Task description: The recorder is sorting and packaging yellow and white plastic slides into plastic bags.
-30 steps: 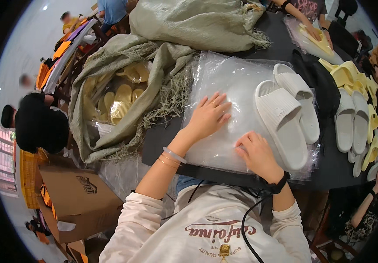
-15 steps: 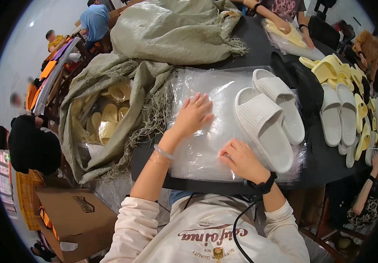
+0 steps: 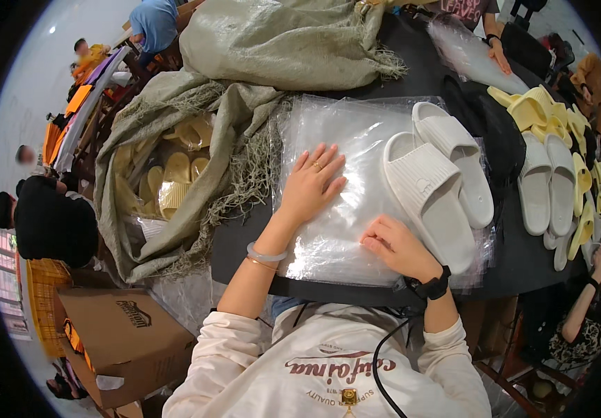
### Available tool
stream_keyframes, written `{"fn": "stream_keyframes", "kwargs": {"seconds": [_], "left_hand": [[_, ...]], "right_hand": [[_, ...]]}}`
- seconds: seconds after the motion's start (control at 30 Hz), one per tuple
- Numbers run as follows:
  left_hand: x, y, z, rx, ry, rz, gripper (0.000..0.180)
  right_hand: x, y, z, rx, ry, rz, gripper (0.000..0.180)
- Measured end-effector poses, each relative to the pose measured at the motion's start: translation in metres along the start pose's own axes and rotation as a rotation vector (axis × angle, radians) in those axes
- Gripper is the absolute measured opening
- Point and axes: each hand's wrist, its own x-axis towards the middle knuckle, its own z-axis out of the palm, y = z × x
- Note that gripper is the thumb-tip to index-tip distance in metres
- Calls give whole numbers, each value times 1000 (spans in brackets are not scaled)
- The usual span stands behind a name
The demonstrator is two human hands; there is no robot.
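Closest in, the right hand (image 3: 397,245) sits on the near edge of the stack of clear plastic bags (image 3: 356,139), fingers curled like it's pinching the top sheet, though I can't tell if it's actually got hold. The left hand (image 3: 312,187) lies open and flat on the stack, probably pinning it down. The white slippers (image 3: 436,182) rest side by side on the bags' right part, long axis running away and leftward, toes toward the person. Farther left, an open sack (image 3: 231,132) shows yellow slippers (image 3: 175,177).
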Motion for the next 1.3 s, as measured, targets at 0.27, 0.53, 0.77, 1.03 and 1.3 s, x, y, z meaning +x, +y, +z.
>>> {"fn": "stream_keyframes", "kwargs": {"seconds": [0.27,0.53,0.77,1.03,1.3], "left_hand": [[-29,10,-45,268,1,-45,50],[-51,-1,-29,104,-152,-18,53],[-39,-1,-41,-47,-253,-132,50],[-25,16,-17,27,-45,-113,46],[-37,-10,-51,3,57,-107,37]], "right_hand": [[-4,2,1,120,0,23,14],[-3,-4,-5,136,-35,91,9],[-1,-5,-7,163,-38,172,13],[-2,2,-9,136,-20,76,15],[-2,-3,-8,126,-33,82,14]]}}
